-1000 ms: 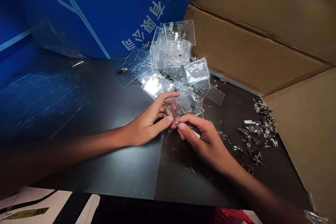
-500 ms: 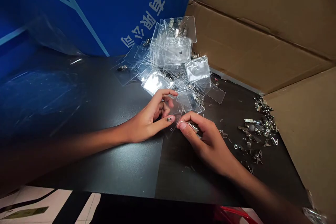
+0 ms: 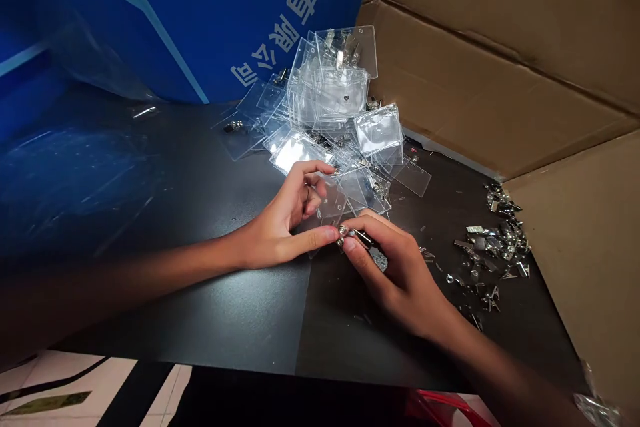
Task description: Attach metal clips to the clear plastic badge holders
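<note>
My left hand (image 3: 290, 220) pinches a clear plastic badge holder (image 3: 330, 203) between thumb and fingers. My right hand (image 3: 395, 273) is shut on a small metal badge clip (image 3: 357, 237), whose end touches or nearly touches the holder by my left thumb tip. My fingers hide part of the clip. Just beyond both hands lies a heap of clear badge holders (image 3: 325, 97), some with metal parts among them.
Loose metal clips (image 3: 493, 247) and small bits lie scattered on the black tabletop (image 3: 200, 307) to the right. Brown cardboard flaps (image 3: 500, 80) stand behind and right. A blue printed board (image 3: 150, 20) stands at the back left, with a plastic sheet (image 3: 95, 70) against it.
My right hand has moved the metal clip left and up, against the holder near my left thumb. The left hand has shifted slightly, and the view has tilted a little.
</note>
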The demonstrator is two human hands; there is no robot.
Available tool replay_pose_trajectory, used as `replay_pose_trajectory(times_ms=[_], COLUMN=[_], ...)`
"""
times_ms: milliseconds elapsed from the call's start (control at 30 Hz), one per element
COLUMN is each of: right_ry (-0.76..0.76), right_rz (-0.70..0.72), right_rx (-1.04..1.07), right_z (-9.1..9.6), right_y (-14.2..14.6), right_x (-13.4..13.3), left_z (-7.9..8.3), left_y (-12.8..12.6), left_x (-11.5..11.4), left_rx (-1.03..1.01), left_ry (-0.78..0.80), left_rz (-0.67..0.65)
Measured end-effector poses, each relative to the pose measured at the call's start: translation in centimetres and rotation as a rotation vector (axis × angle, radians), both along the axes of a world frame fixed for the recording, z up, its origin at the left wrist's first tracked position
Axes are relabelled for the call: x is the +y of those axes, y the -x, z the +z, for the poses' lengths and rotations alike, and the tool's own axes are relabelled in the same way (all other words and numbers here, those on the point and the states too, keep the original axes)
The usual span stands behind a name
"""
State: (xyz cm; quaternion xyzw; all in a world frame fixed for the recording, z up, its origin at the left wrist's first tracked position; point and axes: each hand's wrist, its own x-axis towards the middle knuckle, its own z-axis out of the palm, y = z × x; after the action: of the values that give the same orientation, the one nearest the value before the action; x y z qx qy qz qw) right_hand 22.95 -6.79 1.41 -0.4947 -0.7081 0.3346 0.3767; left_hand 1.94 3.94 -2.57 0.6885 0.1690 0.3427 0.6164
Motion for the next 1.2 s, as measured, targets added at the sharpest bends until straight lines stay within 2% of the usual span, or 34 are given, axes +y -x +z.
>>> replay_pose_trajectory(times_ms=[200,533,800,1000,1200], right_ry=[-0.04,-0.136,-0.117,-0.036,0.061], right_rz=[-0.008,-0.003,-0.071,-0.12,-0.148], right_rx=[-0.028,-0.062,-0.025,0.028,0.056], right_z=[0.2,-0.2,-0.6,-0.7,-0.3], right_y=[0.2,0.1,0.6,0.7,0.5], right_x=[0.1,0.2,0.3,0.8,0.9], left_z=[-0.3,-0.6,-1.4,-1.5,-0.1], left_y=[0.0,-0.2,-0.1,0.0,0.2], left_x=[-0.1,-0.3,-0.9,-0.9,-1.1], left_rx=[-0.015,0.032,0.079,0.121,0.16], left_ry=[-0.067,-0.077,-0.256,-0.23,-0.194], left_rz=[0.09,0.167,0.288,0.275,0.15])
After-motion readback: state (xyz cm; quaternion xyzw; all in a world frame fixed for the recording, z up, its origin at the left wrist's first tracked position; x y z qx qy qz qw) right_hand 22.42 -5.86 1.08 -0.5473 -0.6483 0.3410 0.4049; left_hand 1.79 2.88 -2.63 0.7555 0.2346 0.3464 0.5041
